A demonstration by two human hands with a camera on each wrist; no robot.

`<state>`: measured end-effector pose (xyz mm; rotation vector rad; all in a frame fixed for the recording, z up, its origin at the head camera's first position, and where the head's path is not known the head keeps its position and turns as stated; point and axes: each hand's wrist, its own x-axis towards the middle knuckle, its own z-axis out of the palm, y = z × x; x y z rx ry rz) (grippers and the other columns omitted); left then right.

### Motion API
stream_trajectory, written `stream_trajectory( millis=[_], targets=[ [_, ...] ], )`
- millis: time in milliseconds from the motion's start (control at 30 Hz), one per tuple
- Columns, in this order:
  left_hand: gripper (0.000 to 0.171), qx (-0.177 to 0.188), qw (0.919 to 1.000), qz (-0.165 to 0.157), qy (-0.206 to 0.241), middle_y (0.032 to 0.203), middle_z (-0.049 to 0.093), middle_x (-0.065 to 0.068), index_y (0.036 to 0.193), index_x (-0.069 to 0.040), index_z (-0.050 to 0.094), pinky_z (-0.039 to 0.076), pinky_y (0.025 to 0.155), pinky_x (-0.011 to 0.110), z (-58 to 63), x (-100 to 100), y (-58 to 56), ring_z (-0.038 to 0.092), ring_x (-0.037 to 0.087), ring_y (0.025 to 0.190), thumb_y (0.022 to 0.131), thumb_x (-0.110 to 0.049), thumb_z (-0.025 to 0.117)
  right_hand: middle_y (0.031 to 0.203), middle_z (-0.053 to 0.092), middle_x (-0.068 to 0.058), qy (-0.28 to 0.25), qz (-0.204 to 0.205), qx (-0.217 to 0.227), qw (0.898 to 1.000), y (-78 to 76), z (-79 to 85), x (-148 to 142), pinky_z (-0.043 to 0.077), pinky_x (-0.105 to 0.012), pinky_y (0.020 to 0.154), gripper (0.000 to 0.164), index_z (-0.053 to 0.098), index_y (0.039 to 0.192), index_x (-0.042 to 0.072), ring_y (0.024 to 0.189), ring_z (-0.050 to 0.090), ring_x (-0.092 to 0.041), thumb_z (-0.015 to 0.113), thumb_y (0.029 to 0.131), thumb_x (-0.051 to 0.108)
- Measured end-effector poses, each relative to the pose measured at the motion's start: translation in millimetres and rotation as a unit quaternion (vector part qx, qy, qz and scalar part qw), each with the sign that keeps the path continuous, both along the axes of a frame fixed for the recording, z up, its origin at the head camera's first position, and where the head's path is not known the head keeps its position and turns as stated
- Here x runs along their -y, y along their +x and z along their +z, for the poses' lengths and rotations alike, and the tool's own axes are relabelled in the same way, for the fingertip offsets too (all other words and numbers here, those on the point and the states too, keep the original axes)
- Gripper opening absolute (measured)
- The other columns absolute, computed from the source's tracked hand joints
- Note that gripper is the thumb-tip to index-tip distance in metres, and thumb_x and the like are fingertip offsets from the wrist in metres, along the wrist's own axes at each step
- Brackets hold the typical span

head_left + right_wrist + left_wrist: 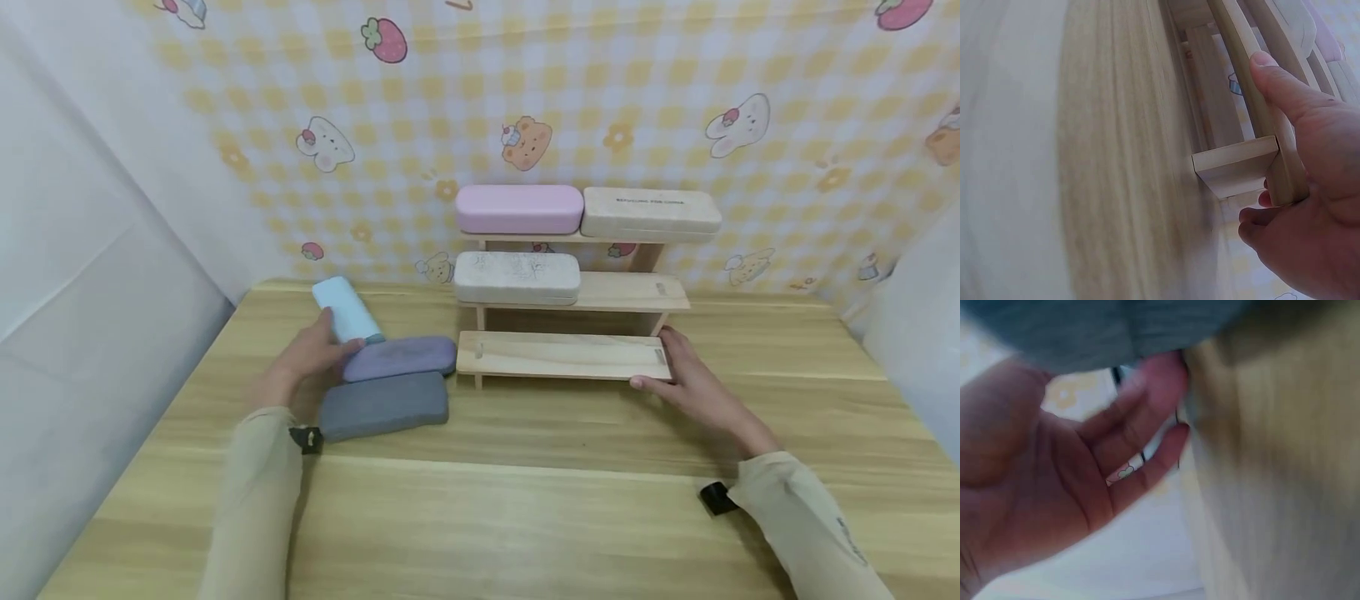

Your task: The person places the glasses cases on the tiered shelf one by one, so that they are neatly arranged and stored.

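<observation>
My left hand (306, 357) is at the near end of a light blue glasses case (347, 308), fingers along its left edge and thumb by its lower right corner. That thumb overlaps the left end of a purple glasses case (401, 357). A grey glasses case (386, 406) lies in front; in the left wrist view it hides the thumb. My right hand (693, 383) grips the right end of the lowest board (562, 354) of a three-step wooden rack, thumb at the front edge. In the right wrist view, the fingers curl behind the rack's end (1235, 159).
A pink case (519, 208) and a beige case with lettering (651, 212) sit side by side on the top step. On the left of the middle step rests a whitish case (517, 277). A checked cloth (420, 108) hangs behind the wood-grain table (525, 525).
</observation>
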<state>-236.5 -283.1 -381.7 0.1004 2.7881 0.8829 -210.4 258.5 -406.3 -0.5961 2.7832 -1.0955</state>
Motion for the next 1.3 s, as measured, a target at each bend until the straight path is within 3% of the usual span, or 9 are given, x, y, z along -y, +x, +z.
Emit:
stream_trajectory(
  millis=[200,433,500,633,767,867,1033,1167,1300],
  targets=[
    [0.075,-0.023,0.9996,0.010,0.013,0.098,0.063,0.029,0.141,0.017,0.008,0.038,0.092,0.055,11.6,12,-6.1,0.060,0.040,0.093,0.099,-0.036,0.042,0.146,0.010,-0.029,-0.019,0.005,-0.022,1.000,-2.1,0.6,3,0.020,-0.065,0.098,0.088,0.009,0.147,-0.001,0.131,0.016,-0.046,0.067,0.087,0.025],
    [0.056,-0.072,0.9945,-0.052,-0.056,0.124,0.043,0.040,0.135,0.018,0.030,0.035,0.093,0.059,8.8,50,-36.5,0.044,0.052,0.110,0.093,-0.012,0.052,0.146,0.012,-0.030,-0.024,0.011,-0.026,0.999,-3.3,0.1,5,0.020,-0.066,0.097,0.088,0.010,0.147,-0.001,0.130,0.016,-0.047,0.068,0.087,0.023],
    [0.058,-0.080,0.9947,-0.052,-0.039,0.131,0.037,0.039,0.137,0.014,0.030,0.034,0.093,0.059,5.8,57,-47.5,0.047,0.052,0.100,0.089,-0.007,0.055,0.145,0.013,-0.029,-0.023,0.008,-0.030,0.999,-3.6,0.3,4,0.020,-0.065,0.097,0.087,0.010,0.147,-0.001,0.130,0.017,-0.046,0.068,0.086,0.023],
    [0.064,-0.052,0.9975,-0.029,0.038,0.143,0.025,0.032,0.144,0.005,0.026,0.026,0.100,0.058,-4.1,65,-59.7,0.039,0.049,0.117,0.088,-0.006,0.056,0.144,0.014,-0.029,-0.014,0.003,-0.028,1.000,-3.3,0.1,3,0.021,-0.065,0.096,0.087,0.012,0.146,-0.002,0.129,0.019,-0.046,0.069,0.086,0.025],
    [0.071,-0.030,0.9906,-0.025,0.131,0.150,0.013,0.026,0.147,0.002,0.016,0.015,0.106,0.058,-14.3,72,-63.0,0.010,0.044,0.135,0.086,0.002,0.054,0.146,0.012,-0.029,-0.012,0.001,-0.014,1.000,-2.2,-0.7,3,0.020,-0.065,0.097,0.089,0.009,0.147,-0.001,0.130,0.016,-0.046,0.068,0.086,0.027],
    [0.075,-0.038,0.9856,-0.029,0.162,0.150,0.014,0.024,0.148,0.000,0.016,0.027,0.104,0.049,-18.0,75,-66.1,0.021,0.044,0.133,0.083,0.008,0.053,0.148,0.004,-0.030,-0.011,-0.002,0.004,1.000,-0.4,-0.5,2,0.016,-0.065,0.099,0.092,0.003,0.147,-0.003,0.133,0.010,-0.047,0.066,0.088,0.028],
    [0.085,-0.049,0.9886,-0.071,0.123,0.148,0.019,0.028,0.148,-0.003,0.018,0.039,0.085,0.035,-18.1,79,-72.1,0.039,0.044,0.118,0.075,0.011,0.058,0.148,0.001,-0.031,-0.004,-0.005,0.007,1.000,2.1,-0.4,-1,0.015,-0.066,0.099,0.093,-0.001,0.146,-0.005,0.133,0.008,-0.049,0.065,0.089,0.027],
    [0.086,-0.058,0.9855,-0.133,0.087,0.141,0.027,0.033,0.144,0.006,0.023,0.031,0.091,0.048,-19.2,86,-67.9,0.034,0.040,0.116,0.068,0.011,0.063,0.145,0.013,-0.030,-0.015,0.001,-0.019,1.000,1.1,-2.3,-1,0.020,-0.065,0.097,0.088,0.008,0.147,-0.002,0.129,0.019,-0.046,0.067,0.087,0.024],
    [0.075,-0.031,0.9894,-0.125,0.067,0.136,0.036,0.031,0.138,0.006,0.036,0.030,0.093,0.054,-18.3,95,-57.3,0.038,0.040,0.113,0.070,0.006,0.067,0.142,0.018,-0.029,-0.023,0.012,-0.027,0.999,-0.4,-3.0,-1,0.023,-0.063,0.094,0.086,0.011,0.147,0.000,0.125,0.023,-0.042,0.067,0.087,0.022]
  ],
)
